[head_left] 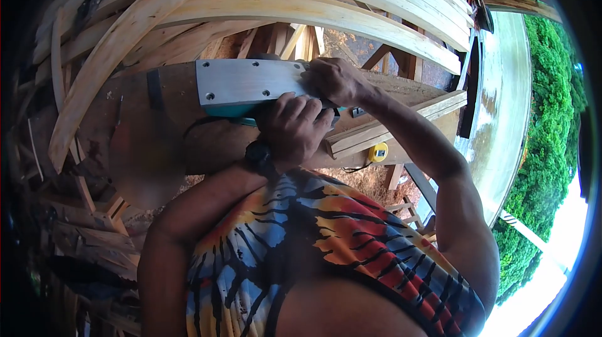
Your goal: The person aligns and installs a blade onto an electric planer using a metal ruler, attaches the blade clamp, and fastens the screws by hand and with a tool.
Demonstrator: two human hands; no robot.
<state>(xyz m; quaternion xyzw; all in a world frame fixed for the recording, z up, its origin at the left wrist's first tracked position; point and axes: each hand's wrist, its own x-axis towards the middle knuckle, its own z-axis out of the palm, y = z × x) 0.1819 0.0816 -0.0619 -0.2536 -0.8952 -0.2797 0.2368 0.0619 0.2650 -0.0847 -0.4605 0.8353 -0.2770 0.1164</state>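
Observation:
An electric planer (pixel 241 83) with a teal body lies upside down on the wooden bench, its flat metal sole with several screw holes facing up. My left hand (pixel 295 127), with a dark watch (pixel 258 154) at the wrist, is closed around the planer's near side. At the right end of the sole, my right hand (pixel 335 80) is bent into a closed grip against the tool. Whatever its fingers pinch there is hidden in shadow. Beneath my right forearm rests a short wooden piece (pixel 395 125).
Long pale boards (pixel 301 8) are stacked beyond the bench (pixel 169 117). A yellow tape measure (pixel 378 152) sits by the bench's near edge. A curved board (pixel 88 86) leans at the left. Wood shavings (pixel 360 177) cover the ground below.

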